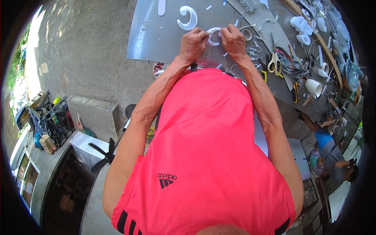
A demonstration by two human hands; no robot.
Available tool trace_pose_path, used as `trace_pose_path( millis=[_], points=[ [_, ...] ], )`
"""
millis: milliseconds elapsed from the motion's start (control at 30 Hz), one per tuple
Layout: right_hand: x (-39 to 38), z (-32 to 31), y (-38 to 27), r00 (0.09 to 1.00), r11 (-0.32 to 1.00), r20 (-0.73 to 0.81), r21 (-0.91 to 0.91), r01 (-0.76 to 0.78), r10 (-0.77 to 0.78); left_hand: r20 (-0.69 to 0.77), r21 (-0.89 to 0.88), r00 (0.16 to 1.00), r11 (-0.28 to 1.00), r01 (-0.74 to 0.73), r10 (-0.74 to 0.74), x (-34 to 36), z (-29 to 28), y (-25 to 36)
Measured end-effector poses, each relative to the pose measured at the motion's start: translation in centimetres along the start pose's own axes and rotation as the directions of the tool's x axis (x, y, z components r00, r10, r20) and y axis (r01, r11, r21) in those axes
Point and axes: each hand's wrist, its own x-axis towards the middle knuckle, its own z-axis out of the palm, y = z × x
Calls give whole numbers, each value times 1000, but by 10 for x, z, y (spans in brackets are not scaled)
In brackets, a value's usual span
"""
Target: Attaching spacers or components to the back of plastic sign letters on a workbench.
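Observation:
At the near edge of the grey metal-topped table point(150, 35), both my hands are on a small white curved letter-like piece point(214, 42). My left hand point(193, 44) pinches its left side, fingers closed. On the opposite side, my right hand point(234, 41) grips it with thumb and fingers pressed together. The fingers hide part of the piece, and fine detail inside it is too small to make out. Beyond my left hand lies a larger white hook-shaped piece point(192, 18), apart from it. A coil of pale strip point(248, 34) rests just right of my right hand.
Cream-handled scissors point(274, 64), a yellow-and-black cutter point(295, 92) and a white ribbed cup point(313, 87) lie on the right. Several white rings point(303, 38) sit farther back. A black fan blade point(105, 155) is at lower left. Another person point(333, 150) is at lower right.

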Motion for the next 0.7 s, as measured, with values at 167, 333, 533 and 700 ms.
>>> trace_pose_path(
  millis=[167, 333, 533, 700],
  points=[
    [1, -11, 4, 986, 981, -169, 191, 16, 17, 5, 19, 1000, 1000, -2, 1, -3, -11, 7],
    [-35, -46, -3, 826, 606, 145, 614, -507, 544, -12, -24, 997, 996, 80, -81, -18, -40, 21],
    [-69, -47, -4, 618, 3, 639, 694, -720, 457, 316, 197, 932, 949, -248, 178, -4, -29, 35],
    [-65, -49, -7, 601, -50, 670, 685, -727, 436, 392, 386, 909, 872, -302, 141, 11, -9, 32]
  ],
)
